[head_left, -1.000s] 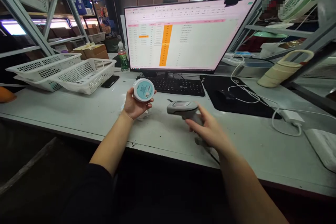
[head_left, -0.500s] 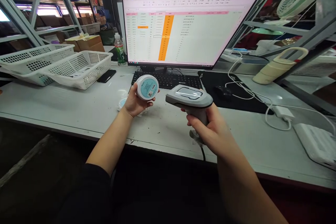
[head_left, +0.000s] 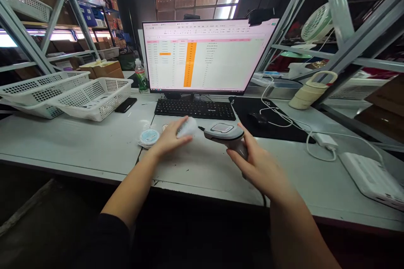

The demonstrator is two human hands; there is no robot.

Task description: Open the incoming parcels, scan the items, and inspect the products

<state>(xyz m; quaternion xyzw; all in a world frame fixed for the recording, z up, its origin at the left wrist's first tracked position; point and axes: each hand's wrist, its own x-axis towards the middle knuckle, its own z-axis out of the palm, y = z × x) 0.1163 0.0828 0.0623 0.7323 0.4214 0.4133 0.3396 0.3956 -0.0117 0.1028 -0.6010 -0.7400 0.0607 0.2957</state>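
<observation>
- Left hand (head_left: 168, 138): clasps blurred jar (head_left: 188, 127), probably light, stiff, smooth; best held round its sides.
- Right hand (head_left: 259, 160): grips scanner (head_left: 223, 131) by its handle (head_left: 239, 148), at jar's three o'clock.

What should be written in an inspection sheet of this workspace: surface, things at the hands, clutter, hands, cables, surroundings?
Surface: white desk, small dark marks toward its front edge.
Things at the hands: white tub, motion-blurred; grey barcode scanner; plastic-wrapped light-blue round item on the desk.
Clutter: white perforated baskets, phone, green-labelled bottle, keyboard, mouse on a black mat.
Hands: left hand at the tub, firmness of grip unclear; right hand grips the scanner's handle.
Cables: white cables cross the mat; a dark cable hangs at the front edge.
Surroundings: monitor showing a spreadsheet, metal shelving, fan.
</observation>
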